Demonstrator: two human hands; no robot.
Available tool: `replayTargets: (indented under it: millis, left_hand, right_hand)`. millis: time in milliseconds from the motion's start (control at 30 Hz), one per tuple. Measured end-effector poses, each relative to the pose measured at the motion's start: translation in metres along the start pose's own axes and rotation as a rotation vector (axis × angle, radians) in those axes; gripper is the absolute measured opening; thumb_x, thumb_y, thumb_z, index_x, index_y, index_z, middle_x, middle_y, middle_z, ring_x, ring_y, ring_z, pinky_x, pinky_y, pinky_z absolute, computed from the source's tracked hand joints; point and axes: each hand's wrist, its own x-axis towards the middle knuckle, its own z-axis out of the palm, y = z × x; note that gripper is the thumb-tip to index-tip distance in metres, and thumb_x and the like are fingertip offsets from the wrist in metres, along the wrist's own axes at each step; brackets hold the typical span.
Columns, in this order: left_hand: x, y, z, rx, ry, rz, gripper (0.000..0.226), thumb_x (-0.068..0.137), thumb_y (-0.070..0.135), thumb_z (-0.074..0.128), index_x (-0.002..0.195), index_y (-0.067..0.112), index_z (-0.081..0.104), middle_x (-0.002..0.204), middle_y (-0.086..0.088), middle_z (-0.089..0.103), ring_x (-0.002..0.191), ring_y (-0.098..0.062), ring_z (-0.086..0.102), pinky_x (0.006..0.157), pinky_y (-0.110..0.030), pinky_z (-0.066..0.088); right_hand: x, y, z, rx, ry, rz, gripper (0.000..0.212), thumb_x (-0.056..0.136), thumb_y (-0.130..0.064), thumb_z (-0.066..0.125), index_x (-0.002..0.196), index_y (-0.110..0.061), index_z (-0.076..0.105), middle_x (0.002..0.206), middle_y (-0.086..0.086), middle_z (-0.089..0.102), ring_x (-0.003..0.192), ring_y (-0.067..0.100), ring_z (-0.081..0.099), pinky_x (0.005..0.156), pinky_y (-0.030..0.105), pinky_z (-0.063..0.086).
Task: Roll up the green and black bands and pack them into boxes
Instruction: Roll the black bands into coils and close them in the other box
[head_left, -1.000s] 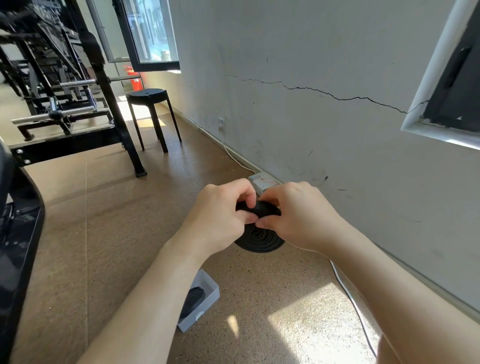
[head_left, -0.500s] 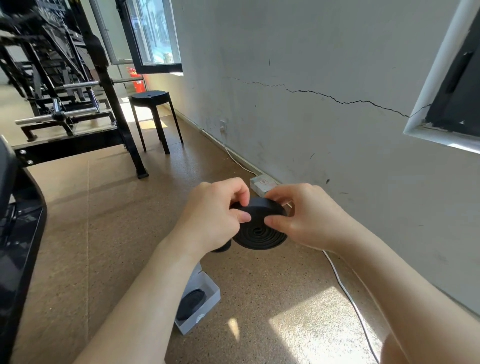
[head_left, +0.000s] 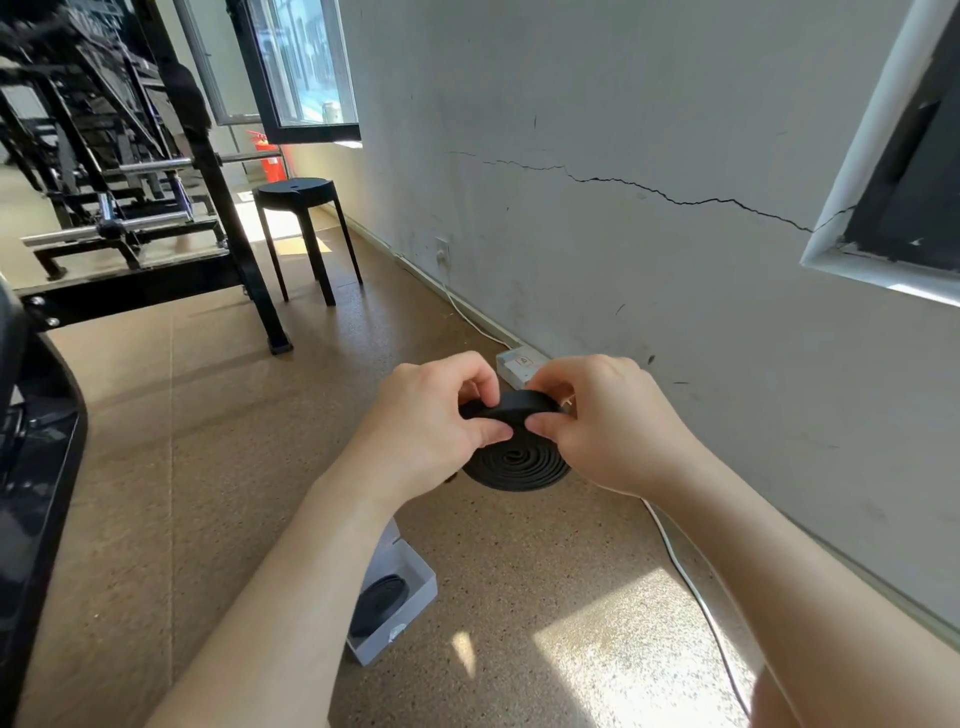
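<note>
A: The black band (head_left: 515, 457) sat coiled in a flat spiral, held in the air between both hands, above the floor (head_left: 208, 441) and close to the wall (head_left: 649, 291).

B: And the grip? The left hand (head_left: 421, 431) pinched the top edge of the coil between thumb and fingers. The right hand (head_left: 602, 426) did the same on its side, thumb pressed to the rim.

A: That looked like soft rubbery stuff, light and springy. A coil like that would probably want to spring open if the rim were let go.

B: Agreed. The best hold seemed to be across the outer wrap, where the loose end lay, squeezing the layers together.

A: Down below, partly behind the left forearm, an open white box (head_left: 402, 597) lay on the floor with another dark roll (head_left: 378, 603) inside.

B: A second white box (head_left: 514, 364) lay by the wall, just past the hands. No green band showed.

A: Further off stood a black stool (head_left: 298, 208), and a white cable (head_left: 691, 582) ran along the wall.
</note>
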Motion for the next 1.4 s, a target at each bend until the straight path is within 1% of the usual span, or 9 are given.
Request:
replayTargets:
  millis: [100,300,500,667,833,967,1100,1233,1400]
  left_hand:
    - [0.0,-0.004,-0.004,0.004,-0.042,-0.02,0.026,0.076,0.023,0.078,0.085,0.027,0.053,0.091,0.008,0.07,0.09,-0.013,0.065,0.069,-0.017,0.047]
    - [-0.001,-0.006,-0.006,0.023,0.001,0.011,0.027,0.075,0.014,0.078,0.08,0.024,0.053,0.082,0.006,0.07,0.086,-0.018,0.065,0.074,-0.033,0.054]
    - [-0.003,-0.003,0.003,0.06,-0.041,0.08,0.024,0.074,0.015,0.076,0.08,0.028,0.056,0.08,0.006,0.067,0.083,-0.018,0.063,0.072,-0.04,0.055]
    - [-0.002,-0.004,-0.001,-0.068,0.042,0.003,0.023,0.071,0.025,0.082,0.077,0.03,0.061,0.083,0.015,0.067,0.087,-0.004,0.063,0.075,-0.03,0.055]
    - [-0.001,-0.008,-0.007,-0.112,0.032,-0.048,0.022,0.072,0.03,0.082,0.08,0.029,0.062,0.082,0.014,0.07,0.084,0.001,0.064,0.069,-0.018,0.053]
    - [0.0,-0.012,-0.013,-0.198,0.0,-0.083,0.022,0.076,0.018,0.079,0.085,0.033,0.065,0.087,0.018,0.071,0.086,0.007,0.064,0.071,-0.008,0.044]
    - [-0.001,-0.013,-0.017,-0.245,-0.094,-0.078,0.037,0.079,0.013,0.076,0.096,0.042,0.06,0.097,0.022,0.07,0.097,0.009,0.059,0.073,-0.009,0.038]
    - [-0.001,-0.014,-0.02,-0.274,-0.143,-0.059,0.053,0.08,0.012,0.075,0.109,0.052,0.056,0.109,0.021,0.067,0.108,-0.004,0.06,0.087,-0.025,0.044]
    - [-0.002,-0.013,-0.018,-0.435,-0.036,-0.033,0.046,0.081,0.011,0.073,0.109,0.047,0.065,0.104,0.019,0.071,0.099,0.001,0.065,0.075,-0.012,0.052]
  right_hand:
    - [0.001,0.004,0.0,0.085,0.02,0.037,0.015,0.086,-0.024,0.068,0.101,-0.023,0.07,0.092,-0.005,0.069,0.085,0.017,0.06,0.074,0.028,0.044]
    - [0.001,0.009,0.005,0.255,-0.02,0.027,0.017,0.083,-0.023,0.071,0.1,-0.025,0.07,0.087,-0.013,0.065,0.074,0.0,0.056,0.074,0.025,0.044]
    - [-0.003,0.002,0.017,-0.028,-0.103,-0.073,0.02,0.086,-0.037,0.066,0.103,-0.027,0.066,0.083,-0.008,0.063,0.078,0.015,0.056,0.064,0.029,0.04]
    - [-0.001,0.007,0.01,0.036,-0.087,-0.015,0.017,0.087,-0.034,0.066,0.1,-0.024,0.066,0.082,-0.006,0.061,0.077,0.015,0.055,0.059,0.018,0.038]
    - [0.0,0.009,0.008,0.164,-0.086,0.008,0.019,0.087,-0.029,0.068,0.104,-0.019,0.069,0.088,-0.001,0.069,0.068,0.01,0.061,0.07,0.034,0.054]
    - [0.002,0.017,0.009,0.292,-0.05,0.063,0.019,0.085,-0.024,0.071,0.103,-0.017,0.07,0.088,0.0,0.07,0.06,0.011,0.062,0.069,0.043,0.057]
    - [0.003,0.021,0.008,0.486,-0.038,0.132,0.011,0.087,-0.017,0.071,0.097,-0.017,0.068,0.083,0.002,0.07,0.046,0.014,0.064,0.051,0.034,0.057]
    - [0.004,0.024,0.006,0.629,-0.016,0.181,0.01,0.087,-0.013,0.07,0.096,-0.017,0.068,0.08,0.002,0.069,0.044,0.014,0.061,0.045,0.024,0.049]
    - [0.001,0.025,0.002,0.825,-0.007,0.22,0.013,0.089,-0.01,0.068,0.089,-0.023,0.069,0.073,-0.002,0.069,0.043,0.011,0.056,0.042,0.02,0.045]
